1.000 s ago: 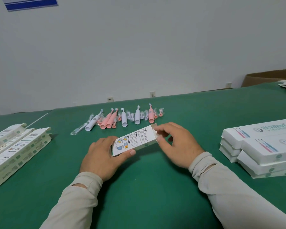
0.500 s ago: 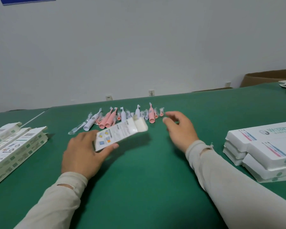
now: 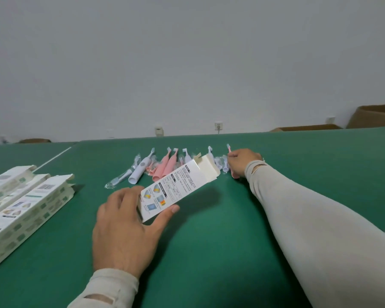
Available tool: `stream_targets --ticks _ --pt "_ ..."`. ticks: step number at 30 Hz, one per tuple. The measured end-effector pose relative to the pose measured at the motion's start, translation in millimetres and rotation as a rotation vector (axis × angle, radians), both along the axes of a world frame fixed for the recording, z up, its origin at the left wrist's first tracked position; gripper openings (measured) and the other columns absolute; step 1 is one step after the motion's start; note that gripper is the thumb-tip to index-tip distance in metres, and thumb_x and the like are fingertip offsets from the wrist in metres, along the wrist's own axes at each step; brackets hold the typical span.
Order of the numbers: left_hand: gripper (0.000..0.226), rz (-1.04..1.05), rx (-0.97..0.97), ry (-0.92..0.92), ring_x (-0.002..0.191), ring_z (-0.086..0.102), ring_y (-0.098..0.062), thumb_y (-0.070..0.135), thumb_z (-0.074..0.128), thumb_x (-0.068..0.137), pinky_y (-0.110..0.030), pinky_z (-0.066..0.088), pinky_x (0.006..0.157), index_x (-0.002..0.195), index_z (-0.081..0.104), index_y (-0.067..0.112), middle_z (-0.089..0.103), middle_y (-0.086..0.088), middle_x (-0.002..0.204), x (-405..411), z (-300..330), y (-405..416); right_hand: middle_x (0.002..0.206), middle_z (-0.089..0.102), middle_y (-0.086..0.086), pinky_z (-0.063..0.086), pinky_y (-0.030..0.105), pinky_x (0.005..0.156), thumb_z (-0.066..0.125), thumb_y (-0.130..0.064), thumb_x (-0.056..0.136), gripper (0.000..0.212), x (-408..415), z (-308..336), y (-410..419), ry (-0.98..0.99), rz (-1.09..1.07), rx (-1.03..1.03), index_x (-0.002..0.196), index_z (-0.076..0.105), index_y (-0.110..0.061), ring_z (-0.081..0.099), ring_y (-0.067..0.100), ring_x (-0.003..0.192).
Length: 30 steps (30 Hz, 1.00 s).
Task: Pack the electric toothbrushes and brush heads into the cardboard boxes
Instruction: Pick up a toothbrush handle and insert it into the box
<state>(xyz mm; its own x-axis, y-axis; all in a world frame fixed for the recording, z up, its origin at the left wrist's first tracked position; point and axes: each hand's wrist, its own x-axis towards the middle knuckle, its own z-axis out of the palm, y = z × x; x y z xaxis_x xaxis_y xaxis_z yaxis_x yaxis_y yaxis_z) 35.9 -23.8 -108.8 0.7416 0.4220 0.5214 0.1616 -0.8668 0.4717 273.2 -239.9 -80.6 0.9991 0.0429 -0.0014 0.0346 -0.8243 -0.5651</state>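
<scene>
Open carton held at centre; right hand on a pink toothbrush.

Green table (image 3: pixel 209 252) carries flat cartons (image 3: pixel 20 201) at 9 o'clock. Left hand (image 3: pixel 125 230) grips the printed cardboard box (image 3: pixel 178 187), thumb beneath, its open flap toward 1 o'clock. At 12 o'clock lies the toothbrush row (image 3: pixel 165 167); right hand (image 3: pixel 242 163) curls around the pink toothbrush (image 3: pixel 229 150) at the row's 3 o'clock end.

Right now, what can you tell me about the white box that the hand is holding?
The long white printed cardboard box is slim, with small black text and coloured pictures on its top face. Its far end flap stands open, showing plain cream card inside. It is tilted, far end raised over the green table. The left hand grips its near end, thumb under the edge.
</scene>
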Motion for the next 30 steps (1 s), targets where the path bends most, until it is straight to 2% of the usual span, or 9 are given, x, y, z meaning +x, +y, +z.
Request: stream_targets --ticks 1,3,6,9,15,21,24,27,30 --pt "0.077 -0.002 -0.004 0.003 0.106 0.047 -0.024 0.084 0.051 0.067 -0.038 0.041 0.089 0.118 0.061 0.028 0.055 0.001 0.119 -0.3 -0.3 0.3 0.105 0.073 0.010 0.055 0.037 0.089 0.049 -0.030 0.096 0.032 2.1 -0.4 0.8 -0.011 -0.029 -0.086 0.120 0.067 -0.019 0.068 0.030 0.096" --pt "0.076 -0.010 -0.009 0.009 0.106 0.047 -0.023 0.084 0.051 0.067 -0.038 0.041 0.088 0.118 0.060 0.028 0.055 0.002 0.119 -0.4 -0.9 1.3 0.092 0.070 0.006 0.053 0.031 0.075 0.053 -0.035 0.091 0.026 1.8 1.3 0.1 -0.017 -0.081 -0.186 0.108 0.065 -0.021 0.066 0.029 0.087" --pt "0.076 -0.029 -0.014 0.013 0.104 0.046 -0.021 0.085 0.048 0.067 -0.034 0.038 0.086 0.117 0.061 0.030 0.056 0.004 0.117 -1.2 -0.5 -0.2 0.073 0.064 0.005 0.045 0.026 0.058 0.056 -0.035 0.088 0.022 2.2 1.7 -7.8 0.024 -0.147 -0.161 0.081 0.060 -0.014 0.062 0.024 0.067" --pt "0.078 -0.041 -0.023 0.031 0.105 0.047 -0.022 0.086 0.046 0.066 -0.037 0.040 0.087 0.118 0.060 0.030 0.056 0.003 0.118 -1.2 0.0 -2.0 0.071 0.070 0.005 0.047 0.024 0.057 0.057 -0.035 0.089 0.032 -1.3 4.6 -13.9 0.043 -0.200 -0.095 0.064 0.058 -0.014 0.064 0.024 0.062" --pt "0.084 -0.059 -0.036 0.038 0.111 0.049 -0.027 0.087 0.045 0.065 -0.041 0.043 0.092 0.122 0.061 0.028 0.057 0.000 0.122 -2.1 3.4 -2.2 0.080 0.072 0.005 0.044 0.023 0.056 0.057 -0.027 0.087 0.025 -56.6 11.5 -31.9 0.051 -0.231 -0.093 0.064 0.053 -0.016 0.065 0.025 0.067" --pt "0.082 -0.078 -0.019 0.053 0.110 0.050 -0.030 0.085 0.045 0.066 -0.042 0.043 0.093 0.122 0.058 0.026 0.058 -0.005 0.122 -8.9 11.9 -7.0 0.075 0.062 0.000 0.037 0.024 0.052 0.053 -0.039 0.083 0.026 -178.4 7.6 -45.6 -0.010 -0.098 -0.286 0.071 0.057 -0.016 0.055 0.021 0.059" --pt "0.077 -0.119 -0.006 0.085 0.111 0.049 -0.029 0.081 0.054 0.069 -0.043 0.043 0.093 0.123 0.057 0.026 0.057 -0.004 0.121 -17.8 11.0 -11.0 0.081 0.059 -0.001 0.041 0.027 0.058 0.055 -0.044 0.083 0.026 -223.6 5.9 -59.1 -0.055 -0.022 -0.367 0.083 0.062 -0.019 0.056 0.023 0.067" --pt "0.062 -0.150 -0.022 0.039 0.109 0.050 -0.027 0.063 0.072 0.075 -0.042 0.045 0.088 0.124 0.057 0.028 0.058 -0.001 0.118 -28.9 8.6 -20.4 0.096 0.060 -0.001 0.046 0.031 0.068 0.054 -0.044 0.085 0.026 -239.1 2.5 -67.4 -0.096 0.016 -0.349 0.095 0.064 -0.023 0.059 0.024 0.083" --pt "0.059 -0.152 -0.014 0.021 0.110 0.052 -0.025 0.050 0.076 0.078 -0.043 0.049 0.087 0.129 0.056 0.027 0.059 0.001 0.120 -35.8 8.4 -37.1 0.106 0.057 0.000 0.049 0.035 0.082 0.054 -0.052 0.086 0.034 -239.3 -5.9 -67.7 -0.164 0.021 -0.384 0.103 0.065 -0.024 0.054 0.025 0.100"
